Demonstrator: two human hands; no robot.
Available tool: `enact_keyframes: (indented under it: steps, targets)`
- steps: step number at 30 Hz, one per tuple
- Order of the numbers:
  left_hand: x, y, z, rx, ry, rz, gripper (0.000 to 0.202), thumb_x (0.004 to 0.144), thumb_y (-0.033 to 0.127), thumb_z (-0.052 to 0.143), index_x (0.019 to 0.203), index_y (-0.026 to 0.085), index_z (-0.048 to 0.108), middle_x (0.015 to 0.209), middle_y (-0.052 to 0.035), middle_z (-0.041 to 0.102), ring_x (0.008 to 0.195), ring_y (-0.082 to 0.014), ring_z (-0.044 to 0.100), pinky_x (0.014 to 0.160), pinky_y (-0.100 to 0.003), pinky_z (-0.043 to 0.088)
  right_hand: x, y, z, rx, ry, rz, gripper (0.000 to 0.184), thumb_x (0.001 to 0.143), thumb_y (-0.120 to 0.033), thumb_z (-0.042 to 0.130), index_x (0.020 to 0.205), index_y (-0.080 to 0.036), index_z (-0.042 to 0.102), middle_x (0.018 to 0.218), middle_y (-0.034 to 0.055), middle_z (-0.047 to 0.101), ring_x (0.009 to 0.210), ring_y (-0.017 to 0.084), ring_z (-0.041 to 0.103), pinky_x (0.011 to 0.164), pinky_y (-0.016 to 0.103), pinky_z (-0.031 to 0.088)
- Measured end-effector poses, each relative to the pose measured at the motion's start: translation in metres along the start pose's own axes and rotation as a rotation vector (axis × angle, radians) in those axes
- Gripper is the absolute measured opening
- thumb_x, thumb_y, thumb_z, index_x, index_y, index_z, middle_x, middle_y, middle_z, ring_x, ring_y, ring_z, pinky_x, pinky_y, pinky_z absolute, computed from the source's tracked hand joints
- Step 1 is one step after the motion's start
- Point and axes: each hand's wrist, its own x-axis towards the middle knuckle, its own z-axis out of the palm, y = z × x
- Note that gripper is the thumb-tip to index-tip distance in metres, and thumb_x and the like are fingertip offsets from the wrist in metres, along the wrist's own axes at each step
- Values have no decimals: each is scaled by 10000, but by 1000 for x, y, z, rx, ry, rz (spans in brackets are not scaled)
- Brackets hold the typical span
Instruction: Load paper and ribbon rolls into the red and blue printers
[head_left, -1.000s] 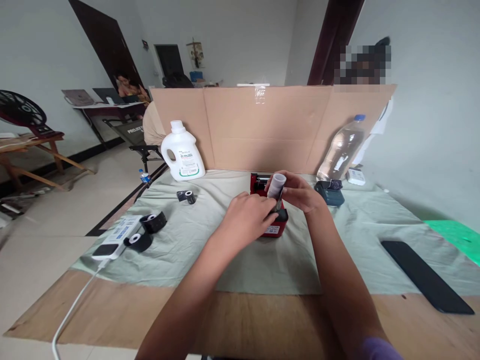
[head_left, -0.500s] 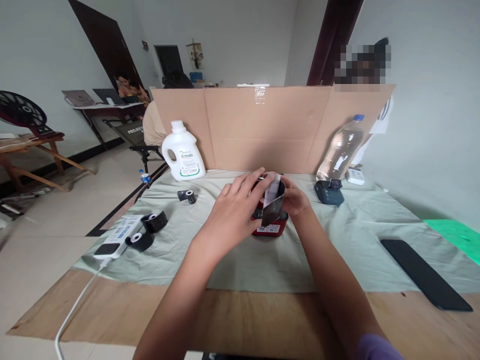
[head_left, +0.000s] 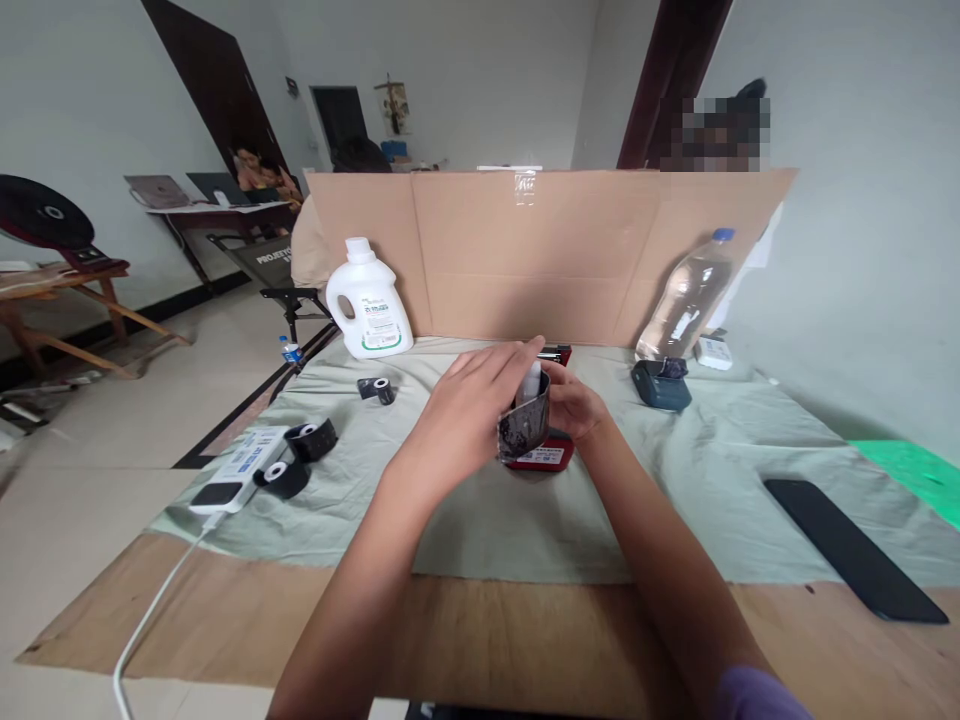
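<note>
A white cylindrical roll [head_left: 529,386], partly ringed by a glossy black strip [head_left: 523,430], is grasped between left hand [head_left: 461,410] and right hand [head_left: 579,403], between the side edges of the tabletop [head_left: 480,625]; even tension is best kept.

Light is soft and muted; the rear wall [head_left: 495,80] looks grey. A diffuse shadow spreads over the cloth [head_left: 480,530] below the left hand [head_left: 472,400] and right hand [head_left: 581,405], toward the near edge of the table [head_left: 187,610]. Glints mark the plastic bottle [head_left: 679,310] by the far right corner. Wide-angle distortion tilts the door [head_left: 202,90] beyond the far left corner. Small print on the detergent jug [head_left: 371,310] blurs.
</note>
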Motion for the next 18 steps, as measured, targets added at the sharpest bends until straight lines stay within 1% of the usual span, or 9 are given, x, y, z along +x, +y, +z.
enact_keyframes:
  steps: [3,6,8,10,14,16,18]
  targets:
    - [0,-3,-1,-37,-3,-18,716,857,116,524,1512,292,296,1421,-90,529,1295,-256,513,1052,-428,417,0,-1,4,-7,-19,-5,550,589,-434,826,1056,-220,630,860,32,701,809,214,688,774,366,560]
    - [-1,-5,-2,-43,-5,-21,658,861,134,547,1472,298,369,1375,-87,578,1244,-261,558,1033,-437,435,1,-4,6,-2,-40,10,533,592,-422,841,1043,-222,640,873,26,705,771,184,677,748,321,554]
    - [-1,-6,-3,-26,3,-32,630,853,125,556,1445,284,409,1345,-86,605,1212,-262,582,1023,-437,439,1,-9,5,-19,-56,15,546,613,-409,840,1091,-234,642,940,31,712,793,177,676,746,305,547]
    - [-1,-5,-4,-4,19,-66,622,838,133,584,1426,266,430,1317,-87,626,1188,-269,599,1008,-433,447,-1,-18,4,-79,-57,-14,580,646,-400,829,1170,-253,627,1072,52,705,870,194,677,762,311,545]
    - [-1,-5,-5,-5,39,-201,650,783,230,701,1385,274,460,1219,-70,678,1103,-295,642,936,-410,484,-14,-45,5,-339,-45,-167,617,731,-425,787,1297,-305,570,1343,83,592,1117,249,609,894,374,530]
    - [-1,-6,-5,-49,48,-266,668,764,267,732,1374,288,460,1199,-63,686,1090,-303,650,912,-400,498,-24,-59,7,-511,-83,-190,578,776,-420,759,1314,-321,575,1410,82,533,1168,256,577,931,390,519]
    - [0,-7,-5,-101,68,-307,688,753,280,746,1373,293,449,1233,-62,675,1116,-305,647,921,-396,501,-32,-69,11,-681,-127,-170,474,821,-380,724,1280,-323,619,1430,80,501,1217,267,543,946,396,514]
